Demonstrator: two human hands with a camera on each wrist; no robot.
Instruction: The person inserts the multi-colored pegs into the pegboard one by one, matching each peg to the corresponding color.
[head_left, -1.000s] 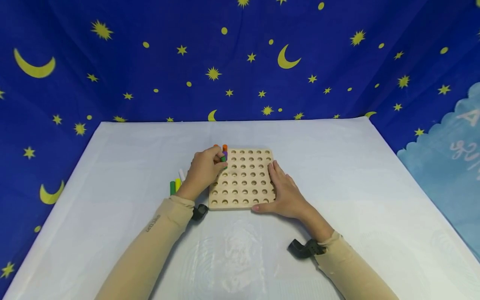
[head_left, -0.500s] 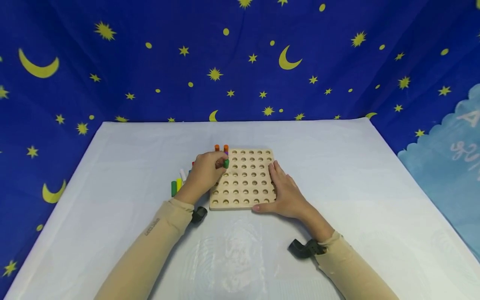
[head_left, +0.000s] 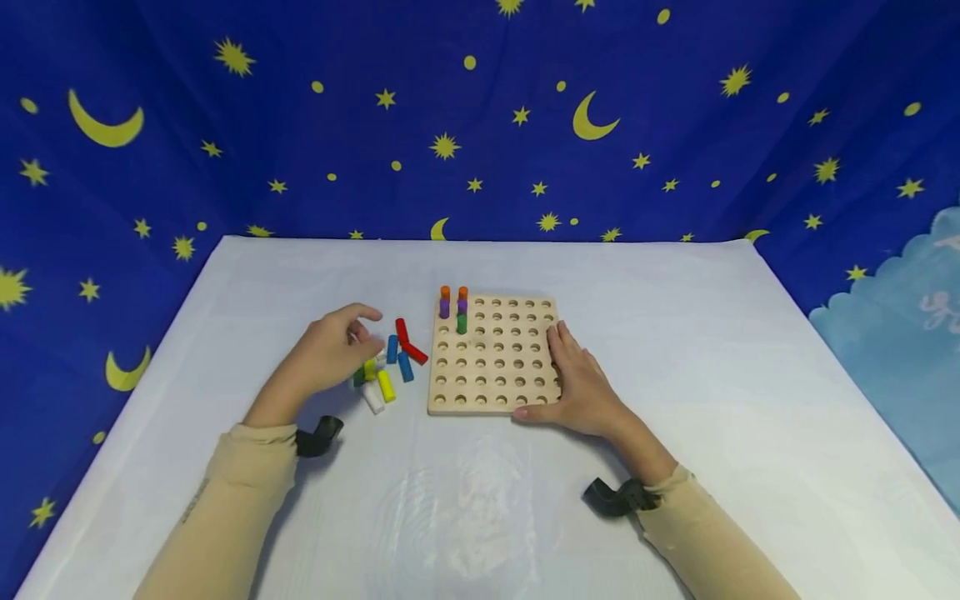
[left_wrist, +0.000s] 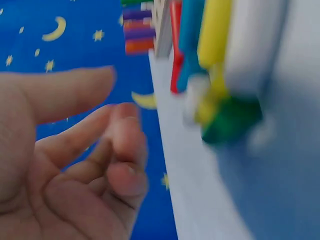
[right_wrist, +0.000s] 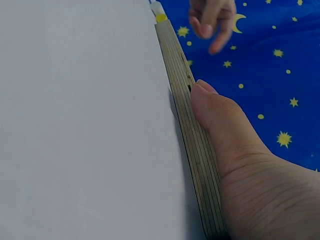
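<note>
A square wooden pegboard (head_left: 491,354) with rows of holes lies on the table. Two orange pegs, two purple pegs (head_left: 445,309) and one green peg (head_left: 462,323) stand upright in its back left corner. My right hand (head_left: 588,387) rests against the board's near right corner, fingers straight along the right side and thumb on the front edge. To the left of the board, my left hand (head_left: 330,350) hovers beside loose pegs, holding nothing, thumb and fingers apart. In the left wrist view, the loose green peg (left_wrist: 232,120) lies close to that hand's fingertips.
Between left hand and board lie loose pegs: red pegs (head_left: 414,353), blue pegs (head_left: 406,366), a yellow peg (head_left: 386,386) and a white peg (head_left: 373,398) among them. A white cloth covers the table (head_left: 480,500). Behind it hangs a blue curtain (head_left: 337,125) with moons and stars.
My left hand has let go of the green peg, now standing in the board, and moved left to the loose pegs. The right hand stays at the board.
</note>
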